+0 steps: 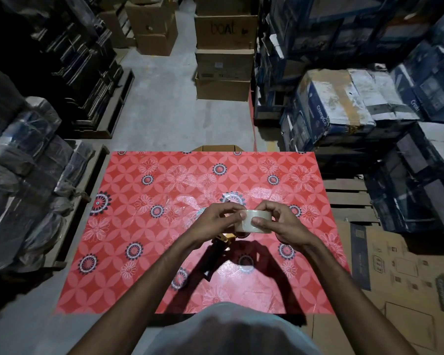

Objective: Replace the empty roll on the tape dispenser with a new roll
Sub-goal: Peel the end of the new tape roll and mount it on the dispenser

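Observation:
A clear tape roll (254,221) is held above the red flowered table (144,252), between both hands. My left hand (215,221) grips its left side with the thumb on the roll's outer face. My right hand (280,224) grips the right side, thumb pressed on the front. Under my left hand a yellow and black tape dispenser (224,242) lies on the table, mostly hidden by my hand and in shadow. Crumpled clear tape scraps (190,203) lie on the table just beyond my hands.
Stacked blue cartons (344,106) crowd the right side, wrapped dark bundles (23,155) the left. Brown boxes (224,60) stand on the concrete floor ahead. A flattened cardboard sheet (395,278) lies right of the table. A small open box (217,148) sits behind the table's far edge.

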{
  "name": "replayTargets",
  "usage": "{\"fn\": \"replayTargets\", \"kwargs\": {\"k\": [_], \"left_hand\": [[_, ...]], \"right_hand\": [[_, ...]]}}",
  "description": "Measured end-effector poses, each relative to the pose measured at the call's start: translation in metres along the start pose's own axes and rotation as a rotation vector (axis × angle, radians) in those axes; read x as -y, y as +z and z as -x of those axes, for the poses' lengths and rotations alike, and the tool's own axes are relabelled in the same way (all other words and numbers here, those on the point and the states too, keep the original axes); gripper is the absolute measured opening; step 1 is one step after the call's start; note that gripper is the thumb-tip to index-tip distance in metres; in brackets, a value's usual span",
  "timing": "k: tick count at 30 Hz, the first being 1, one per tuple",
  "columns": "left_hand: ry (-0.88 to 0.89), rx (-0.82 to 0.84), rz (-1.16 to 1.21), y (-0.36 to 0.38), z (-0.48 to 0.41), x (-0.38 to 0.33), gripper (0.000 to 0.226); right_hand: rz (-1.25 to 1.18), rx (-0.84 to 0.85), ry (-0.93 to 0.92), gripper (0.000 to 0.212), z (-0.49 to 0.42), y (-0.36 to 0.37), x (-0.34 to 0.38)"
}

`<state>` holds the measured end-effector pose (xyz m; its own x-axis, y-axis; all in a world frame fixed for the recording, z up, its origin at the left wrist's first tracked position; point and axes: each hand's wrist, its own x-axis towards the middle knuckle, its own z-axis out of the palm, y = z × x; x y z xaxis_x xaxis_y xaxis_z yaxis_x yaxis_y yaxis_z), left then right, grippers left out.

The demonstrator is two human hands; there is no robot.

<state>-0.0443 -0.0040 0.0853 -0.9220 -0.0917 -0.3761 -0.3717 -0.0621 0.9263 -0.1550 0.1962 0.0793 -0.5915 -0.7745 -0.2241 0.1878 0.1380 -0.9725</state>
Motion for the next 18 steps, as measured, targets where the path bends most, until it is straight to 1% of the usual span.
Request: {"fn": "replayTargets", "kwargs": {"k": [3,5,6,7,9,10,12,14,18], "left_hand": [[-0.030,0.041,0.034,-0.003,-0.001,-0.002,0.023],[-0.028,0.022,0.045,-0.005,-0.001,-0.002,0.022],[-0.011,-0.025,0.045,-0.004,-0.001,-0.001,0.021],[0.014,-0.113,0.019,-0.003,0.000,0.003,0.022],[0.053,-0.338,-0.112,0.001,0.002,0.008,0.029],[0.060,-0.417,-0.176,0.004,0.003,0.009,0.033],[0.090,-0.466,-0.256,0.010,0.006,0.008,0.034],[0.125,-0.482,-0.301,0.015,0.008,0.005,0.029],[0.143,-0.574,-0.329,0.019,0.008,0.003,0.013]], "right_hand": [[-0.028,-0.013,-0.005,0.026,-0.002,0.003,-0.001],[-0.020,-0.019,-0.014,0.032,-0.005,0.005,-0.001],[-0.013,-0.027,-0.017,0.031,-0.006,0.006,-0.001],[-0.001,-0.043,-0.018,0.029,-0.007,0.008,-0.001],[0.046,-0.096,-0.028,0.024,-0.009,0.012,0.001],[0.074,-0.124,-0.038,0.022,-0.011,0.014,0.001],[0.111,-0.166,-0.053,0.017,-0.013,0.018,0.000],[0.136,-0.180,-0.064,0.017,-0.015,0.020,0.000],[0.175,-0.187,-0.089,0.019,-0.016,0.023,-0.006]]}}
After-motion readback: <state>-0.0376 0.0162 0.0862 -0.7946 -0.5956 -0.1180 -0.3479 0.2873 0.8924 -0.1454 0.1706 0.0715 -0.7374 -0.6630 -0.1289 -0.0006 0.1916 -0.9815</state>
